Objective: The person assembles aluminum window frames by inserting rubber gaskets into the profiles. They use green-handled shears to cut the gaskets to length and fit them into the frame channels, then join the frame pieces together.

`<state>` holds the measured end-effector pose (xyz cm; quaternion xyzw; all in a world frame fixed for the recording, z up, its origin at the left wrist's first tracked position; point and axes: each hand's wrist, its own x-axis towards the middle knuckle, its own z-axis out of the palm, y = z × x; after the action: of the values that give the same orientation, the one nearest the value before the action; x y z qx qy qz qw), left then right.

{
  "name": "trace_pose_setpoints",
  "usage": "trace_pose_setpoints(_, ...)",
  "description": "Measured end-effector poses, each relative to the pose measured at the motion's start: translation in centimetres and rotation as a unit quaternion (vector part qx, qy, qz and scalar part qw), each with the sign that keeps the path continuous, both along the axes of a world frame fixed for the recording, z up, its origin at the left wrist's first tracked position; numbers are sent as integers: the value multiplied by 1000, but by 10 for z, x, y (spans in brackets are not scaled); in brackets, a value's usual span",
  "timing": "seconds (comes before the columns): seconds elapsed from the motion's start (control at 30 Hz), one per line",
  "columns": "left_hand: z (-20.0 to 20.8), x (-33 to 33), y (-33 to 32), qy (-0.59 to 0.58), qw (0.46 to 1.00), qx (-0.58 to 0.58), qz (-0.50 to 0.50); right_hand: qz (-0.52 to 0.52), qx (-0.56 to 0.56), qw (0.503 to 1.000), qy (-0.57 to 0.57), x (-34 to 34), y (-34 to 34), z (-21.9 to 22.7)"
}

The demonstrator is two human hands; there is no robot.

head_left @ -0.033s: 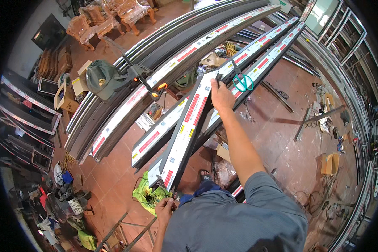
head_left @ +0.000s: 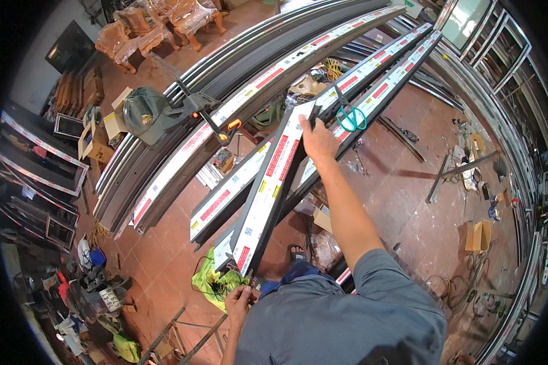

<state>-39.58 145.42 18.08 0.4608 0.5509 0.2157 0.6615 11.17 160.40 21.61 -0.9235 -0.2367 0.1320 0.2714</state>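
Note:
A short dark metal profile [head_left: 263,198], its face covered by white film with red labels, lies slanting across longer profiles. My right hand [head_left: 319,141] is closed around its far end. At its near end, close to my body, my left hand [head_left: 240,298] is pinched shut; what its fingertips hold, if anything, is too small to make out. Underneath run two long film-covered profiles, one on the left [head_left: 225,198] and one on the right [head_left: 380,91]. Teal-handled scissors [head_left: 351,118] rest on them, just right of my right hand.
A clamp with orange grips [head_left: 230,131] and a dark cap [head_left: 146,115] sit on the stacked profiles [head_left: 189,146] at left. A yellow-green cloth [head_left: 216,283] lies near my left hand. Cardboard boxes [head_left: 478,236], cords and offcuts are scattered on the tiled floor [head_left: 402,207].
My right hand has shifted very slightly left along the far end of the short profile. My left hand stays in place.

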Motion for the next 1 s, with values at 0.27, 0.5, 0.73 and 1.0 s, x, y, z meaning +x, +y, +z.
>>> trace_pose_setpoints(0.27,6,31,15,22,1000,5,13,27,23,999,-26,-10,2,-1)
trace_pose_setpoints(0.5,7,25,9,26,998,-2,64,30,14,999,-5,-11,0,8)
trace_pose_setpoints(0.73,-5,27,7,15,996,5,84,37,13,999,33,-10,-1,11)
trace_pose_setpoints(1.0,-2,32,5,12,994,-5,110,42,20,999,28,-7,0,5)
